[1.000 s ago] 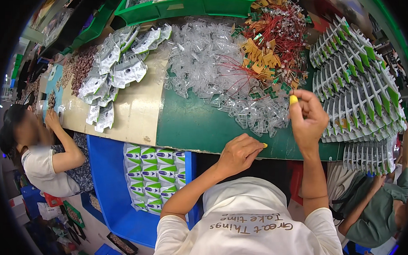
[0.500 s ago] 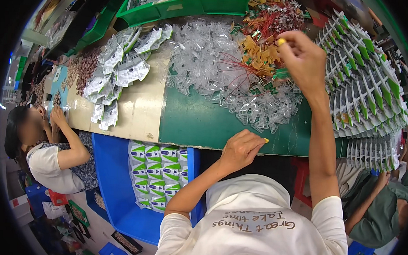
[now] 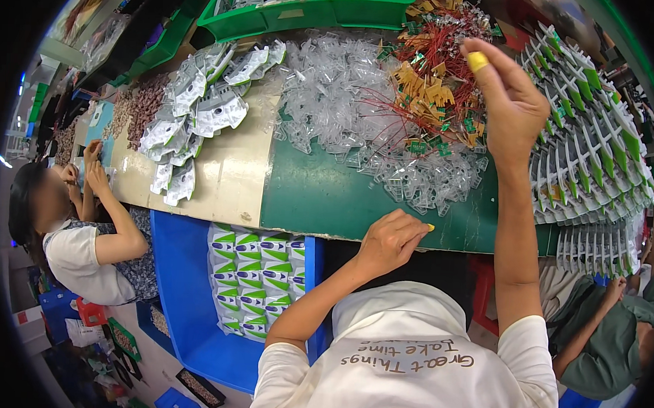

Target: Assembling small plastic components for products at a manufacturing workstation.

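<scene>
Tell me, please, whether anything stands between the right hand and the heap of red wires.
Nothing visible does: the right hand overlaps the heap of red wires in this view, and the orange pieces lie to its left, not between. Whether it touches the wires, I cannot tell.

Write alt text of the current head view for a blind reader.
A person's right hand is by red wires and orange pieces heaped on a workbench, beside clear plastic parts. The left hand is near its front edge; white-green casings stand stacked at right.
</scene>
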`<state>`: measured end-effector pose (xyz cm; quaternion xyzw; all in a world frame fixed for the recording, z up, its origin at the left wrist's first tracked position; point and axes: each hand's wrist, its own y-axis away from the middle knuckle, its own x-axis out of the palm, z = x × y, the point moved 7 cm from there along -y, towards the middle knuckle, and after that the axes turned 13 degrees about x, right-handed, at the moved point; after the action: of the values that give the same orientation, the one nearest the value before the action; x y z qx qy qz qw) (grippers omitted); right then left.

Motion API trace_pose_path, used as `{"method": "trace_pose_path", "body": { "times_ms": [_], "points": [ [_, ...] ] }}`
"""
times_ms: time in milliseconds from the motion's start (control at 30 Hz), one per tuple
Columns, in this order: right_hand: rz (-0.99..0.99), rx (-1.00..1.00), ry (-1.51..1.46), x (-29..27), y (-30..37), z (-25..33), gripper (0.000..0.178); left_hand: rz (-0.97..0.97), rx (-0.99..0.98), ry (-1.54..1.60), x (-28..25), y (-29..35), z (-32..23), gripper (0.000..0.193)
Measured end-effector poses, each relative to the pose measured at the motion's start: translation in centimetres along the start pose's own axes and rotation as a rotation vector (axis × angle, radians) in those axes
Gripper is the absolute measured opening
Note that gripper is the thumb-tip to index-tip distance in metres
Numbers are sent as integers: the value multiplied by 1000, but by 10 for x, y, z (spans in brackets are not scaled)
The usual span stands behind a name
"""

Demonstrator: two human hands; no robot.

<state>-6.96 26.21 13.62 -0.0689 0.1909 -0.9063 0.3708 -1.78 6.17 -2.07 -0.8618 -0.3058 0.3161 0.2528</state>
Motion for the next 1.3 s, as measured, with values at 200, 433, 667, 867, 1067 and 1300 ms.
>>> {"method": "trace_pose_path", "body": {
  "times_ms": [200, 433, 667, 867, 1067, 1300],
  "points": [
    [199, 482, -487, 1, 25, -10, 26, 8, -14, 47, 0, 1, 3, 12],
    [326, 791, -386, -7, 117, -51, 24, -356, -523, 767, -29, -3, 16, 28],
    [382, 726, -273, -22, 144, -49, 25, -342, -502, 760, -37, -21, 2, 34],
    [415, 583, -47, -26, 151, -40, 26, -354, -512, 685, -34, -17, 5, 20],
    [440, 358, 239, -19, 152, -29, 19, -349, -448, 529, -37, -18, -1, 14],
    [443, 409, 277, -18, 154, -38, 11, -232, -352, 338, -39, -22, -4, 15]
  ]
}}
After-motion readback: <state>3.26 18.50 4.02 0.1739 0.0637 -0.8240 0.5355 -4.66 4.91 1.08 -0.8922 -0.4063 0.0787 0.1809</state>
